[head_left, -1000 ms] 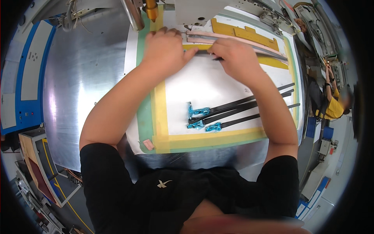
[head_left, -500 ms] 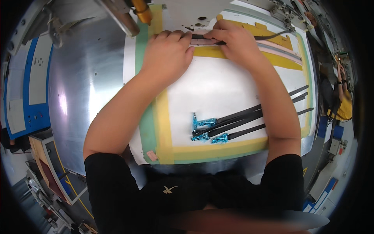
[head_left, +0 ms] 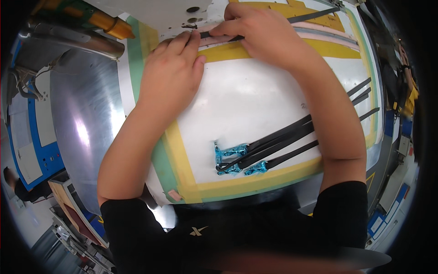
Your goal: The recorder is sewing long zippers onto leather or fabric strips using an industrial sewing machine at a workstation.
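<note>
A black strap [head_left: 315, 15] lies along a slot with pale pink edges in a mustard-yellow template [head_left: 237, 53] at the far side of the work surface. My right hand [head_left: 262, 34] pinches this strap between thumb and fingers, and its tail runs out to the right. Beside it, my left hand [head_left: 171, 71] rests with fingers laid forward over the left end of the strap, thumb apart; what lies under the fingertips is hidden. Nearer to me, several more black straps [head_left: 283, 139] lie side by side, with blue film-wrapped buckles or clips [head_left: 233, 150] at their left ends.
Yellow and green tape [head_left: 255, 181] edges the white sheet. At the upper left, a metal cylinder [head_left: 75, 39] and a brass-coloured nozzle [head_left: 114, 27] jut over the surface. A shiny metal table [head_left: 86, 109] extends left, beside a blue-framed panel [head_left: 45, 150].
The view has shifted and tilted, bringing more of the machine parts at the upper left into sight. Both hands stay at the strap along the template with little visible change in grip.
</note>
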Demonstrator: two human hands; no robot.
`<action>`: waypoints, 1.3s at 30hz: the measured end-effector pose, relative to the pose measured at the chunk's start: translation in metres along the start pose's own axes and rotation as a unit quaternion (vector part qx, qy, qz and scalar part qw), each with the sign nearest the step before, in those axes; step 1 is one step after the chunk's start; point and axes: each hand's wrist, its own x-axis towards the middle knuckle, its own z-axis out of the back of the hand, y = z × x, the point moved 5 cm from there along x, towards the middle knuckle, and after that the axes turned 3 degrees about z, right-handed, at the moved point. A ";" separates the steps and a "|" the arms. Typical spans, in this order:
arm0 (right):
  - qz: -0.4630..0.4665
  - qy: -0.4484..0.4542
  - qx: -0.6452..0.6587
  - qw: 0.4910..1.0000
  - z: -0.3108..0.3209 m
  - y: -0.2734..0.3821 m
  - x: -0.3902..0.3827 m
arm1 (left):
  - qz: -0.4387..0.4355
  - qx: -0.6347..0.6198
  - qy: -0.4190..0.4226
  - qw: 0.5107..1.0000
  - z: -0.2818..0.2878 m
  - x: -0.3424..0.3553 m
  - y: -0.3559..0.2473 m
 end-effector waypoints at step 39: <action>-0.188 0.244 -0.110 0.945 0.034 -0.056 0.015 | 0.023 0.081 0.020 0.996 -0.002 -0.003 -0.005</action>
